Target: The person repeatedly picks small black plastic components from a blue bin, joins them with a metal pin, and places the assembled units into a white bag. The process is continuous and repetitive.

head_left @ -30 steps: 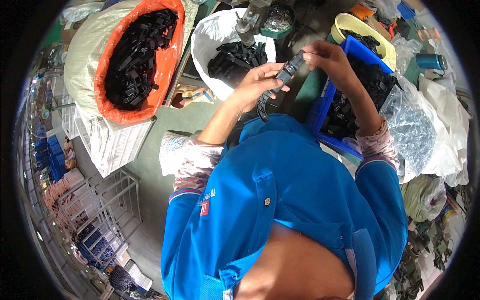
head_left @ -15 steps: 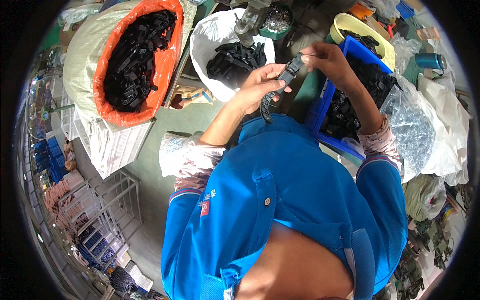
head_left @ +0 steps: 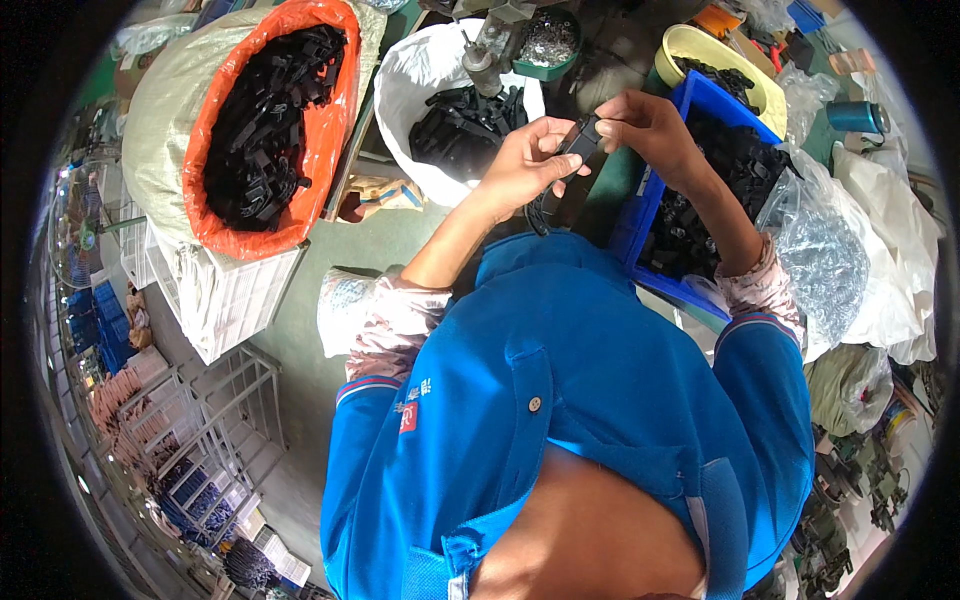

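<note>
Several containers ring you: at your left bulges a pale woven sack (head_left: pixel 160 140), lined with orange plastic sheet (head_left: pixel 327 150) and filled with black plastic pieces (head_left: pixel 265 130); at your right sits a rectangular blue plastic bin (head_left: pixel 632 215) loaded with dark parts (head_left: pixel 725 190); ahead stands an open white bag (head_left: pixel 395 110) with more black pieces inside, then a yellow plastic tub (head_left: pixel 770 103), then a small green tray (head_left: pixel 545 72) of shiny metal bits (head_left: pixel 548 38). Smaller still, one long black part with a curved tail (head_left: pixel 581 140) is held up in front of your body. Your left grip (head_left: pixel 525 165) is closed around its middle, the tail hanging below. Half a second ago more of its upper length showed; your right grip (head_left: pixel 650 130) has since come nearer the left, so the work seems centred on that end. It is narrowed at the part's upper tip, but I cannot tell whether it pinches anything.
</note>
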`<state>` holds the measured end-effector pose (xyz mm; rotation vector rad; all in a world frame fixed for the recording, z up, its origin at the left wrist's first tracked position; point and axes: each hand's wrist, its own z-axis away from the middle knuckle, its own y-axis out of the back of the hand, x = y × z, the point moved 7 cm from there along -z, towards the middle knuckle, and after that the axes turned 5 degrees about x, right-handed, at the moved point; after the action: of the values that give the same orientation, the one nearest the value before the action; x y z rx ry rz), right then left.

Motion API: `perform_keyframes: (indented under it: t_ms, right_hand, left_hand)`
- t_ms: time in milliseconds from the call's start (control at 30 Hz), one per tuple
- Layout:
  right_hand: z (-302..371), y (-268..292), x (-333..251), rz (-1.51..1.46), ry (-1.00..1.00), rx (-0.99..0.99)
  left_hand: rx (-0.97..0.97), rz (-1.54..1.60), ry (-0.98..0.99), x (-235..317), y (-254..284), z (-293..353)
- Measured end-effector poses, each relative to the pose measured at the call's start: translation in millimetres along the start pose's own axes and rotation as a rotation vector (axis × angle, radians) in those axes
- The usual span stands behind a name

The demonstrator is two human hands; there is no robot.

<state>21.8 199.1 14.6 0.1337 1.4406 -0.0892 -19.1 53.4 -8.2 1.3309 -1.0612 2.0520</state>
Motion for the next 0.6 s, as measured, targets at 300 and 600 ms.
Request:
perform_keyframes:
  t_ms: [300, 600]
  right_hand:
    - [10, 17, -8, -0.093, 0.178, 0.075]
    - [-63, 225, 14, 0.822, 0.273, 0.445]
  left_hand:
    - [0.269, -0.705, -0.534, 42, -9, -6]
    - [0.251, -0.538, -0.335, 18, -5, -7]
